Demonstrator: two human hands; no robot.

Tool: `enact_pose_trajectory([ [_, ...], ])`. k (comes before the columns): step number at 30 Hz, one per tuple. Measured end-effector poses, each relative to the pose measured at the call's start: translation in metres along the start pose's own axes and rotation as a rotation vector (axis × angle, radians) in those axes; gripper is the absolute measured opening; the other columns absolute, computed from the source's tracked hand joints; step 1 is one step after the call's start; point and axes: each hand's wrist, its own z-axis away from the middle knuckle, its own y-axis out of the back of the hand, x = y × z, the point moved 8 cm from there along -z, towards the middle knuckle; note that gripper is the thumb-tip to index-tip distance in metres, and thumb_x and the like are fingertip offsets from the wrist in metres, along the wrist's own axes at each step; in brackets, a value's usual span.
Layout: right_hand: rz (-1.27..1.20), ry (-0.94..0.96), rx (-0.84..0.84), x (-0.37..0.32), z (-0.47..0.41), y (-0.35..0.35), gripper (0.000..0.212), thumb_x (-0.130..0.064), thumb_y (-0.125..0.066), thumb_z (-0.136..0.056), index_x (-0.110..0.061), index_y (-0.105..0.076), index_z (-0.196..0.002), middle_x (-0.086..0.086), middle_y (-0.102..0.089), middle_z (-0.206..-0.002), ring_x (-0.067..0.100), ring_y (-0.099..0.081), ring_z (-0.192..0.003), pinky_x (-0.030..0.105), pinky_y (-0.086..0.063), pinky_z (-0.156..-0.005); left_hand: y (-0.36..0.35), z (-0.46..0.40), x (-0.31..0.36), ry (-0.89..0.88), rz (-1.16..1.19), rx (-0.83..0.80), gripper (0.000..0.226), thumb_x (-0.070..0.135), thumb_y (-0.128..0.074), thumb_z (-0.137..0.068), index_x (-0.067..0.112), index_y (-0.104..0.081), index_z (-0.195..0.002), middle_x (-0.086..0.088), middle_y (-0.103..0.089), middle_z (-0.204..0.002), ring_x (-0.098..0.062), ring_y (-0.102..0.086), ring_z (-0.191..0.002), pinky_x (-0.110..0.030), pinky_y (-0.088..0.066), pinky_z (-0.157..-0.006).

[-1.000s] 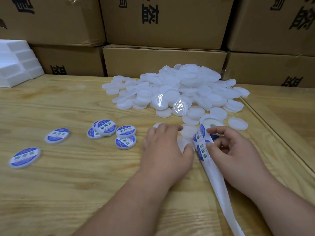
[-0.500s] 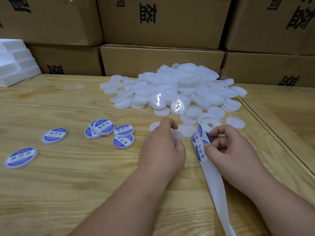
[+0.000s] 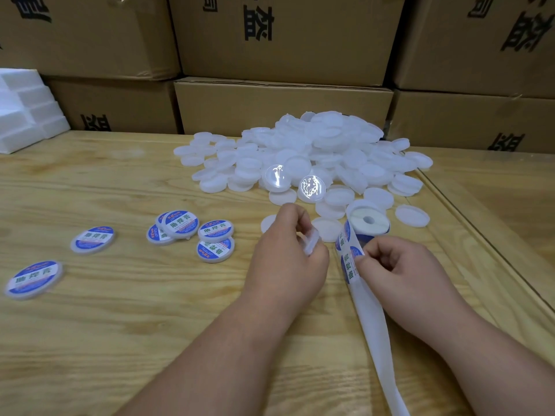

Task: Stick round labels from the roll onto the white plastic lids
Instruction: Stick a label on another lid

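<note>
I see a pale wooden table (image 3: 120,325) carrying a heap of plain white lids (image 3: 315,151) at the back. Six labelled lids (image 3: 215,250) lie scattered left; the label roll (image 3: 368,220) and its backing strip (image 3: 375,331) rest right

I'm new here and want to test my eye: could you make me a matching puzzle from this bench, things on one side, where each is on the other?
Things:
1. Blank lid
2. Label roll
3. Lid pile
4. Labelled lids

Places:
A. Heaped at the table's far side, before the boxes
B. Pinched in the left hand
C. Scattered left of the hands
D. On the table just beyond the right hand

Pairs: 1-B, 2-D, 3-A, 4-C
</note>
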Motion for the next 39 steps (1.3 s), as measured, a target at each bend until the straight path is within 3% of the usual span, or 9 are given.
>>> enact_pose_trajectory([
  [6,-0.014,-0.002,-0.014,-0.001,0.001,-0.001,0.022,-0.024,-0.064,-0.086,-0.016,-0.061,-0.066,-0.010,-0.049,-0.048,0.006,-0.040,-0.044,0.014,-0.033,-0.042,0.001,0.002,0.010,0.042,0.158,-0.058,0.046,0.041,-0.059,-0.072,0.056,-0.030,-0.104,0.029,-0.037,-0.110,-0.006,-0.050,-0.103,-0.026,-0.040,-0.077],
  [9,-0.030,0.017,-0.076,-0.007,0.003,-0.004,0.020,-0.028,-0.063,-0.082,-0.014,-0.060,-0.067,-0.002,-0.049,-0.052,0.008,-0.040,-0.048,0.017,-0.035,-0.045,0.000,0.002,0.012,0.042,0.296,-0.057,0.045,0.033,-0.054,-0.073,0.054,-0.034,-0.108,0.021,-0.039,-0.114,-0.011,-0.048,-0.093,-0.026,-0.041,-0.078],
  [11,-0.023,0.033,-0.139,-0.011,0.005,-0.007,0.021,-0.032,-0.060,-0.075,-0.011,-0.060,-0.069,0.012,-0.052,-0.061,0.011,-0.041,-0.053,0.022,-0.034,-0.049,-0.003,0.002,0.009,0.047,0.290,-0.084,0.040,0.033,-0.066,-0.081,0.052,-0.044,-0.108,0.019,-0.052,-0.110,-0.008,-0.056,-0.087,-0.023,-0.047,-0.075],
  [15,-0.030,0.022,-0.150,-0.010,0.006,-0.008,0.018,-0.027,-0.060,-0.076,-0.011,-0.059,-0.068,0.009,-0.051,-0.059,0.012,-0.041,-0.055,0.029,-0.034,-0.051,-0.002,-0.001,0.003,0.004,0.271,-0.062,0.010,0.029,-0.078,-0.086,0.033,-0.070,-0.091,0.013,-0.072,-0.093,0.001,-0.065,-0.084,-0.015,-0.048,-0.072],
  [17,-0.050,0.017,-0.131,-0.007,0.005,-0.007,0.018,-0.019,-0.063,-0.083,-0.011,-0.060,-0.068,0.005,-0.051,-0.058,0.012,-0.042,-0.055,0.028,-0.035,-0.052,0.000,-0.002,0.002,-0.008,0.239,-0.020,0.010,0.036,-0.075,-0.081,0.031,-0.067,-0.079,0.011,-0.070,-0.092,-0.004,-0.064,-0.085,-0.019,-0.046,-0.073],
  [21,-0.103,0.027,-0.121,-0.005,0.003,-0.007,0.016,-0.017,-0.063,-0.089,-0.011,-0.065,-0.075,0.020,-0.060,-0.073,0.016,-0.047,-0.060,0.033,-0.039,-0.057,-0.005,0.000,0.000,0.047,0.311,-0.064,0.014,0.031,-0.064,-0.077,0.035,-0.053,-0.069,0.029,-0.068,-0.108,0.004,-0.066,-0.099,-0.021,-0.049,-0.077],
  [25,-0.161,0.041,-0.092,-0.005,0.001,-0.006,0.012,-0.016,-0.066,-0.089,-0.021,-0.068,-0.078,0.011,-0.062,-0.066,0.012,-0.049,-0.057,0.023,-0.040,-0.052,-0.012,0.002,0.007,-0.021,0.281,-0.160,0.018,0.026,-0.054,-0.080,0.043,-0.050,-0.085,0.019,-0.068,-0.097,-0.001,-0.063,-0.076,-0.016,-0.048,-0.063],
  [29,-0.227,0.039,-0.084,-0.004,0.001,-0.007,0.012,-0.013,-0.068,-0.089,-0.021,-0.068,-0.080,0.001,-0.059,-0.061,0.012,-0.050,-0.058,0.025,-0.042,-0.055,-0.022,0.008,0.011,-0.043,0.213,-0.301,0.030,0.036,-0.064,-0.082,0.049,-0.053,-0.107,0.019,-0.066,-0.095,-0.003,-0.065,-0.079,-0.011,-0.049,-0.067],
  [39,-0.259,0.057,-0.119,-0.006,0.002,-0.012,0.019,-0.005,-0.065,-0.090,-0.022,-0.071,-0.090,-0.004,-0.061,-0.065,0.016,-0.053,-0.062,0.024,-0.045,-0.058,-0.016,0.006,0.009,-0.008,0.181,-0.254,0.023,0.022,-0.069,-0.091,0.043,-0.063,-0.100,0.024,-0.065,-0.090,0.004,-0.063,-0.081,-0.005,-0.042,-0.068],
])
